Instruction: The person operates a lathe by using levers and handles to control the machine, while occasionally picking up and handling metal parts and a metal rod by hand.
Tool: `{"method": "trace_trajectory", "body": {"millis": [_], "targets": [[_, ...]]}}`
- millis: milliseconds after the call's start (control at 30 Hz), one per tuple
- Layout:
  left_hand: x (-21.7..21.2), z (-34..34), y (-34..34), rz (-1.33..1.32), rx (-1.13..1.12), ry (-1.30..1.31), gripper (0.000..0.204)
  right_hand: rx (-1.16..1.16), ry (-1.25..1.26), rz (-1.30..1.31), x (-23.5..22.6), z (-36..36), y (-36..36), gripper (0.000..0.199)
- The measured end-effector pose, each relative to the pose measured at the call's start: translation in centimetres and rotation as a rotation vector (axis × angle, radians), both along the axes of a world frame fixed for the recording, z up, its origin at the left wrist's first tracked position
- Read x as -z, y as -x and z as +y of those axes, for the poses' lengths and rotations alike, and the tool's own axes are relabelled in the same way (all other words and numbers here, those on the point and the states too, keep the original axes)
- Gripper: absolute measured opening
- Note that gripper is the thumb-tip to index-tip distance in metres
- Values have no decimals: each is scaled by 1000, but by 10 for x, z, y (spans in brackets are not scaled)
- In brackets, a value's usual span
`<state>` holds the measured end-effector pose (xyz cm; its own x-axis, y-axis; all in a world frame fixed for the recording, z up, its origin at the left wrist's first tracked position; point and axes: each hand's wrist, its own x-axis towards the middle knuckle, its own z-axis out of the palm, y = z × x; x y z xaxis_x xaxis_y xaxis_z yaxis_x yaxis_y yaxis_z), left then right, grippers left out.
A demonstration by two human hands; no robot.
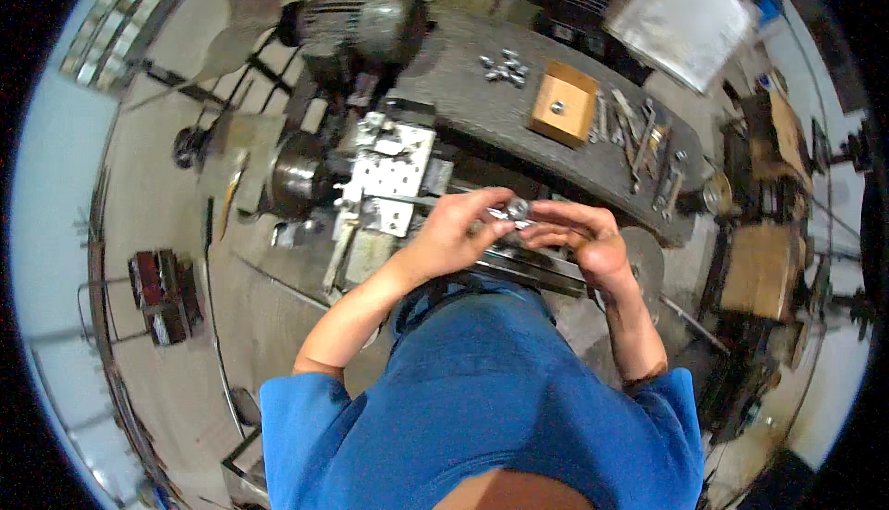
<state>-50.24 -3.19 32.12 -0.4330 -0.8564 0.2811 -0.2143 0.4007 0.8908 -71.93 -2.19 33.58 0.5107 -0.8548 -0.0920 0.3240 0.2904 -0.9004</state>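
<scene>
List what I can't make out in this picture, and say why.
All in the head view:
- Small metal part: its shape in detail; small, and partly covered by the left hand.
- Right hand: whether it grips the part or only touches it; too small at the fingertips.
- Shiny pieces beyond the cardboard box: exact kind; too small.
- Tools: each one's kind; blurred, overlapping.

My left hand (pixel 454 235) gripped a small round metal part (pixel 519 208) between thumb and index fingertip. My right hand (pixel 585 238) was positioned at the part's right side, fingers extended; contact could not be confirmed. Beyond, the grey bench (pixel 452 75) supported a cardboard box (pixel 576 119) containing one metal piece (pixel 557 108), a cluster of metal fittings (pixel 505 68) and assorted hand tools (pixel 639 144).
</scene>
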Motion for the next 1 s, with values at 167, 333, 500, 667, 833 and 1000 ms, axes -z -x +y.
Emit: {"method": "trace_trajectory", "body": {"millis": [167, 333, 500, 667, 833, 1000], "targets": [[-8, 20, -27, -220, 122, 215, 27, -198, 189, 254, -10, 11, -29, 46], [4, 48, -53, -399, 174, 232, 24, -335, 332, 539, -6, 32, -65, 33], [10, 73, -66, -468, 130, 246, 26, -453, 624, 691, -5, 44, -82, 36], [11, 88, -73, -459, 61, 229, 30, -508, 735, 706, -12, 46, -97, 35], [-5, 109, -85, -492, 9, 132, 36, -693, 683, 630, -3, 35, -113, 30], [-17, 136, -128, -379, -214, -77, 33, -747, 586, 512, -1, 24, -147, 27]]}}
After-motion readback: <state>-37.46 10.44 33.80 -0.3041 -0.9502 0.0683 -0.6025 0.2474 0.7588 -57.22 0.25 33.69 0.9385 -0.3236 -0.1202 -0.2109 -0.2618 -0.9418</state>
